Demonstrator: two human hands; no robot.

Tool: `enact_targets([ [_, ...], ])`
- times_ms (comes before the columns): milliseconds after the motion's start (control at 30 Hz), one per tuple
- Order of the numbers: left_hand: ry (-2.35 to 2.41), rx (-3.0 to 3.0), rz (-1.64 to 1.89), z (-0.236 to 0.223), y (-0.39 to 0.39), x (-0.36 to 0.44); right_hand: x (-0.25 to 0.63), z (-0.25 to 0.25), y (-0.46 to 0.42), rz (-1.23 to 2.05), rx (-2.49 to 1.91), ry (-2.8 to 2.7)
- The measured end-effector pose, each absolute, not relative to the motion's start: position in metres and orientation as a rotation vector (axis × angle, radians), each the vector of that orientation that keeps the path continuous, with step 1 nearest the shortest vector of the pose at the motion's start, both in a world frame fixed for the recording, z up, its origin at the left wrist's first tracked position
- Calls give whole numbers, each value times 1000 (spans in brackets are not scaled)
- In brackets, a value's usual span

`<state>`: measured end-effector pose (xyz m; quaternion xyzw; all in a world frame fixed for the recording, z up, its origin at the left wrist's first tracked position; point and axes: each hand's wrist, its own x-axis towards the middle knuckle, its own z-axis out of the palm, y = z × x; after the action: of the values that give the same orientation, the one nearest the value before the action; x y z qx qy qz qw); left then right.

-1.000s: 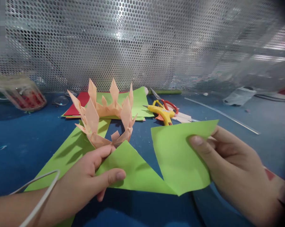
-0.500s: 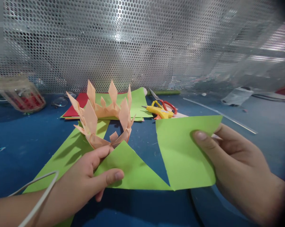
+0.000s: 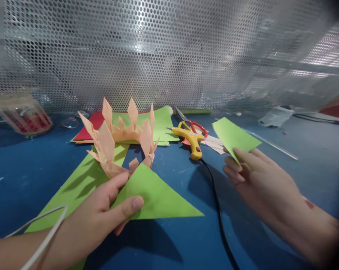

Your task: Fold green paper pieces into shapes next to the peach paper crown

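Pinched between thumb and fingers of my left hand (image 3: 102,210) is a triangular piece of green paper (image 3: 155,195), its point reaching to the right. Just behind that hand stands a peach folded-paper crown (image 3: 121,131) with several pointed tips; whether my fingertips touch it I cannot tell. On the right, my right hand (image 3: 256,172) is closed on a separate smaller piece of green paper (image 3: 234,137), which is tilted and curves a little. A blue gap of table lies between the two pieces.
A yellow glue gun (image 3: 189,137) with a black cord (image 3: 217,202) lies beside red-handled scissors (image 3: 197,127). Coloured sheets (image 3: 164,123) are stacked behind the crown, and a longer green sheet (image 3: 71,187) lies left. A jar (image 3: 23,116) stands far left; a clear stick (image 3: 273,144) lies right.
The two green pieces, joined at a bottom corner before, are now apart. My right hand has carried its piece away and turned it, uncovering the glue gun's handle and cord. My left hand barely moved.
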<state>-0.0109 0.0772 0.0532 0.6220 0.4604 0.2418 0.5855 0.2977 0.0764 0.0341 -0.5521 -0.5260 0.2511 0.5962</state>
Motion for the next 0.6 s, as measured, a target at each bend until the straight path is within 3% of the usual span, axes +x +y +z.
enact_targets([
  [333,1106,1502,609,55,69,-11,289,28,84,897,-1233,-848],
  [600,1240,1634,593,62,65,-9,278,37,88,881,-1220,-749],
])
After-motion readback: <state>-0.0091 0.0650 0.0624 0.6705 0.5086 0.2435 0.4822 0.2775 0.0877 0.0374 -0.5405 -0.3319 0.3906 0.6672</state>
